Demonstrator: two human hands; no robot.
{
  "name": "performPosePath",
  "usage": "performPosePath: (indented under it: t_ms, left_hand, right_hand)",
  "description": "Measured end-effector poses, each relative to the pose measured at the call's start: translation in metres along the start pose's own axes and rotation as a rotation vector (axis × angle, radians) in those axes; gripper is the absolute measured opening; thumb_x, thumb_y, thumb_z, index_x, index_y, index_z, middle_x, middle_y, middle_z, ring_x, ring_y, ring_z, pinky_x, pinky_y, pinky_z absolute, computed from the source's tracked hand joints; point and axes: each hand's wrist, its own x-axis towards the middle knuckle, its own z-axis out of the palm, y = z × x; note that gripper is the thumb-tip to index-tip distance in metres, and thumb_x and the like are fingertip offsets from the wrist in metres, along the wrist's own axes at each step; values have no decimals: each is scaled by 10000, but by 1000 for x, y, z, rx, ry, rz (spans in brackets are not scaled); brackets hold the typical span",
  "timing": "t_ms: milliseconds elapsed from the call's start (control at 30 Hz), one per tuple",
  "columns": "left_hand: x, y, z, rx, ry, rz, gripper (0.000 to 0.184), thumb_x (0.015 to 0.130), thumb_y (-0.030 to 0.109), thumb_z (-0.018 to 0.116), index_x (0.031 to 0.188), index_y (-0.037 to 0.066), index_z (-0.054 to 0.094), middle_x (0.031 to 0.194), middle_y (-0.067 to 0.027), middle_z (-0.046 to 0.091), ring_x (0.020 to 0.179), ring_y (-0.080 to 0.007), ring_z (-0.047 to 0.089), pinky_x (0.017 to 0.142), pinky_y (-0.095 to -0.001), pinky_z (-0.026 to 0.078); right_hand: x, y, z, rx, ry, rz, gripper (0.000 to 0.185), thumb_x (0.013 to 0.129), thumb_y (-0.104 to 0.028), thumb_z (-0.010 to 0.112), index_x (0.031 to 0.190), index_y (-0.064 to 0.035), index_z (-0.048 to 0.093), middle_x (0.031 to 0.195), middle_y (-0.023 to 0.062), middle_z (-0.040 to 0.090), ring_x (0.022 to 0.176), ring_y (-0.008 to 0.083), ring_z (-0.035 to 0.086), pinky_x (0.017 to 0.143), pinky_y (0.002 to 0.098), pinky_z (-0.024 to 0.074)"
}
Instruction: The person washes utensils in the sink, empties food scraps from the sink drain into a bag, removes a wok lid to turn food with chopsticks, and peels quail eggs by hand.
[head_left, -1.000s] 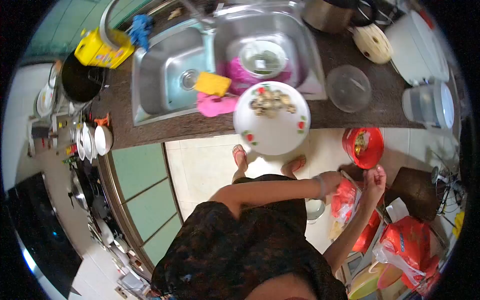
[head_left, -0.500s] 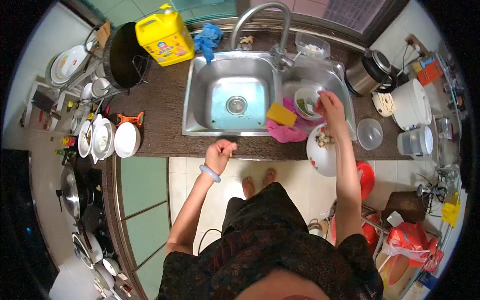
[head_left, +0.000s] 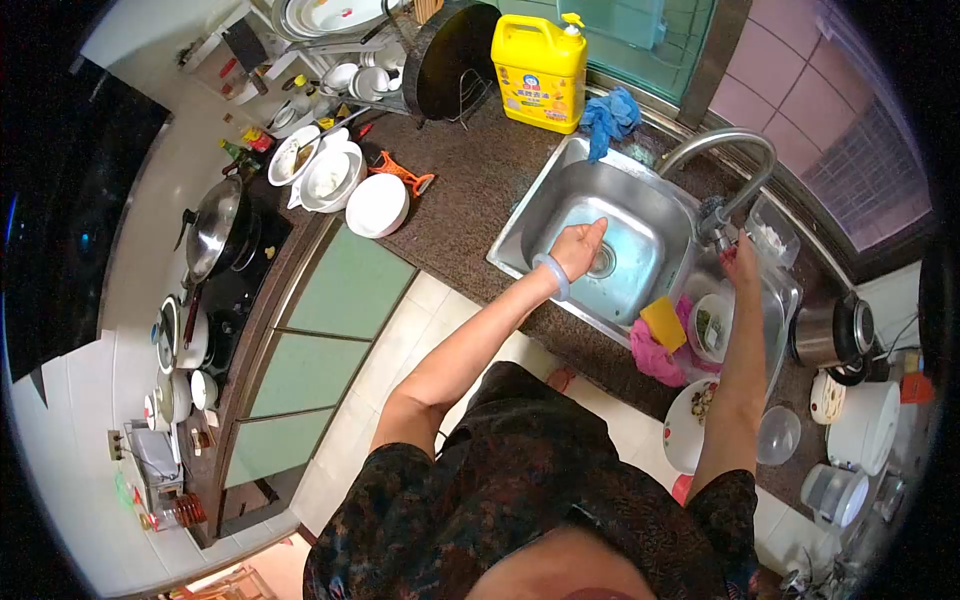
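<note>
My left hand (head_left: pixel 580 250), a pale bangle (head_left: pixel 551 276) on its wrist, hangs over the left basin of the steel sink (head_left: pixel 508 232). Its fingers are curled together and nothing shows in them. My right hand (head_left: pixel 739 262) is at the base of the faucet (head_left: pixel 765 165), fingers closed around the handle, which is mostly hidden. No water stream is visible. Below my right hand, a white bowl (head_left: pixel 697 340) with green bits sits in the right basin. Beside it are a yellow sponge (head_left: pixel 662 324) and a pink cloth (head_left: pixel 655 360) on the sink's front edge.
A plate (head_left: pixel 683 435) with small pale pieces overhangs the counter's front edge by a clear bowl (head_left: pixel 778 436). A yellow jug (head_left: pixel 540 85) and blue cloth (head_left: pixel 610 118) stand behind the sink. White bowls (head_left: pixel 377 207) and an orange peeler (head_left: pixel 404 173) lie left; a kettle (head_left: pixel 830 335) stands right.
My right hand has gone from above the white bowl to the faucet handle. My left hand has moved from the counter's front edge over the left basin. The view has turned left.
</note>
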Motion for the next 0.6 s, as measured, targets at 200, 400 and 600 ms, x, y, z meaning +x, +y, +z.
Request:
performPosePath:
  t_ms: [200,400,600]
  left_hand:
    - [35,5,2,-139,34,-126,417,967,423,440,682,121,477,519,12,441,395,-98,385,342,-265,276]
    - [107,-3,22,-667,-75,-386,184,982,234,453,920,83,536,666,-20,528,596,-146,553,516,-255,492]
    - [149,12,56,-594,-171,-513,315,972,360,439,1135,99,504,1034,-91,621,783,-257,644,701,-408,573]
  right_hand:
    - [-9,2,17,-444,189,-151,408,952,-406,465,892,-11,546,629,93,548,474,202,553,401,340,477]
    - [-10,15,24,-548,375,-148,387,943,-324,428,966,46,539,728,171,629,537,294,632,516,425,534]
    - [20,59,-13,-1002,462,-476,312,902,-260,497,971,41,547,841,176,626,670,265,640,628,382,535]
